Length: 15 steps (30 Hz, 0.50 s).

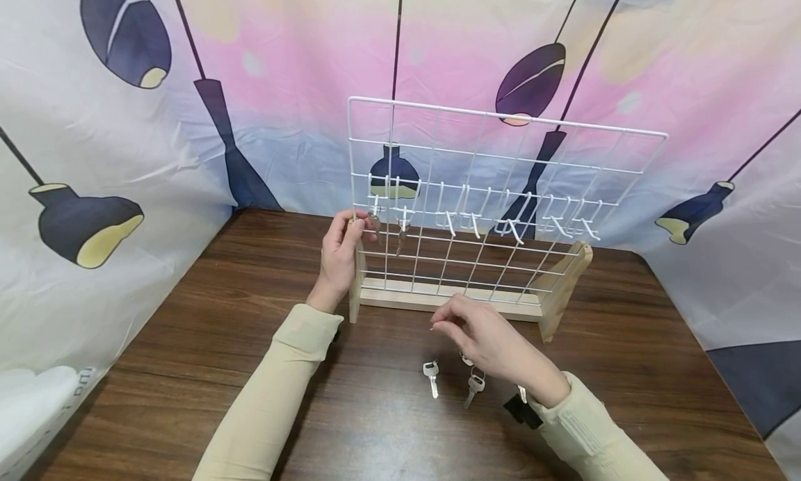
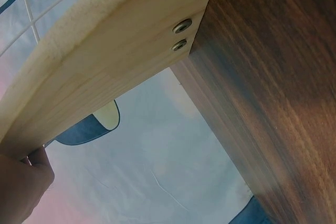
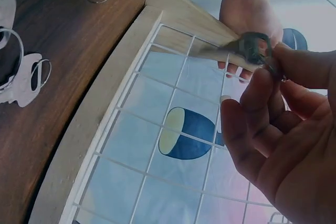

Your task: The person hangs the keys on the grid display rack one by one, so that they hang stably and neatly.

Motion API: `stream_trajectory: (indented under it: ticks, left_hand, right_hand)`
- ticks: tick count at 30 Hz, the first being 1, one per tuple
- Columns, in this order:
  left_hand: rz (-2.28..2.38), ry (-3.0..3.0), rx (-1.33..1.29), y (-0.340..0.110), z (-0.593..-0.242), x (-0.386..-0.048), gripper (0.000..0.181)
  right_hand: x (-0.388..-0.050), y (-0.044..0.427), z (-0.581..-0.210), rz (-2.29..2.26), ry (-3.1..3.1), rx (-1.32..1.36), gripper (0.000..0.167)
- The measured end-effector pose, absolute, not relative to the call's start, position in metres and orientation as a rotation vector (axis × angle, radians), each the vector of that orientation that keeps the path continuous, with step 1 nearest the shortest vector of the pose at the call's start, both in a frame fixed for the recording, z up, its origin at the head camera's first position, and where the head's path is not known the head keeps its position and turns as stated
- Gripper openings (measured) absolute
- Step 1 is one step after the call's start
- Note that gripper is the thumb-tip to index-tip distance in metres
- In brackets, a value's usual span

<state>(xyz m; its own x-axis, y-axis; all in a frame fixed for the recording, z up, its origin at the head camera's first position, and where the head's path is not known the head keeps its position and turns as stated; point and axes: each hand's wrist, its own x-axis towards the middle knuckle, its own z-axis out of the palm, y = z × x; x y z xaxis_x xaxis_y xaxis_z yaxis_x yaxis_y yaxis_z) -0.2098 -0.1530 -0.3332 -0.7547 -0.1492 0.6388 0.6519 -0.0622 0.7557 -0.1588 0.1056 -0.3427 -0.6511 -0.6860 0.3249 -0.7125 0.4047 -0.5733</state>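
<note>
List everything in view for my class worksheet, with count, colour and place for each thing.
Grid: 1, white, mounted on the stand
Wooden stand: 1, pale, on the table
Hooks: 7, white, across the grid
Hanging keys: at least 2, greyish, on the two leftmost hooks
Table keys: at least 4, silver, before the stand, some partly hidden
Key rings: at least 3, silver, on table keys
Held key: 1, dark-looking, in the right hand
Screw heads: 2, metallic, stand's left end
Table: 1, brown, beneath
Lamp-print cloth: count unclear, multicoloured, behind
Unidentified object: 1, white, lower left
Sleeves: 2, cream, both forearms
Left hand: 1, bare, gripping stand's left end
Right hand: 1, bare, above table
</note>
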Motion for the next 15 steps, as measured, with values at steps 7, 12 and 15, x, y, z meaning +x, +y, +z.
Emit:
stream_trajectory:
  ticks: [7, 12, 15]
  left_hand:
    - [-1.864, -1.659, -0.535, -0.153, -0.334, -0.211, 0.021]
    - [-1.873, -1.650, -0.534, -0.158, -0.346, -0.223, 0.022]
    - [-1.876, -1.636, -0.552, -0.160, -0.353, -0.229, 0.022]
  right_hand:
    - [-0.158, 0.106, -0.340, 0.982, -2.517, 1.437, 0.023]
    - [-0.157, 0.105, -0.337, 0.926, -2.426, 1.445, 0.029]
    - [-0.158, 0.104, -0.335, 0.951, -2.339, 1.438, 0.023]
